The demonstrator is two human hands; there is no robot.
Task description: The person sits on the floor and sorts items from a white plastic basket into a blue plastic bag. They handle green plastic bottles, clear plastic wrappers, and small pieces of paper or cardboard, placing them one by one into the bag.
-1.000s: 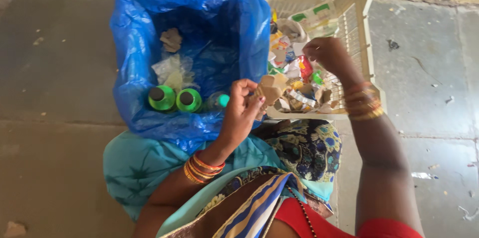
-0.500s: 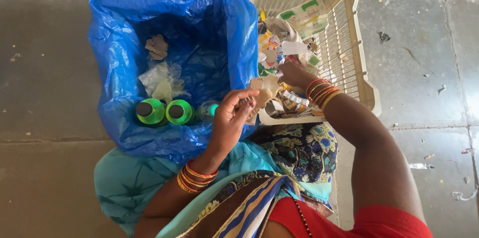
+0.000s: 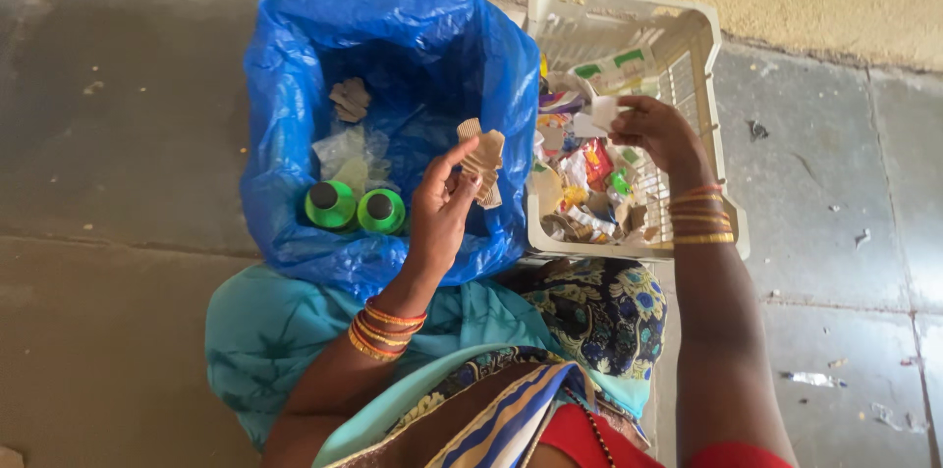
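We see our left hand (image 3: pixel 439 213) gripping torn cardboard pieces (image 3: pixel 480 162) over the open mouth of the blue bag (image 3: pixel 295 85), above two green bottles (image 3: pixel 356 207). Our right hand (image 3: pixel 656 130) pinches a white paper scrap (image 3: pixel 600 114) above the cream crate (image 3: pixel 629 11), heaped with coloured wrappers; bare floor (image 3: pixel 118 134) surrounds both.

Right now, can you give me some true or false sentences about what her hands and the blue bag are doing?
1. The left hand holds brown cardboard pieces over the blue bag. True.
2. The right hand is empty. False: its fingers pinch a small white scrap.
3. Two green bottles lie in the bag. True.
4. The white crate is left of the bag. False: it sits to the right.
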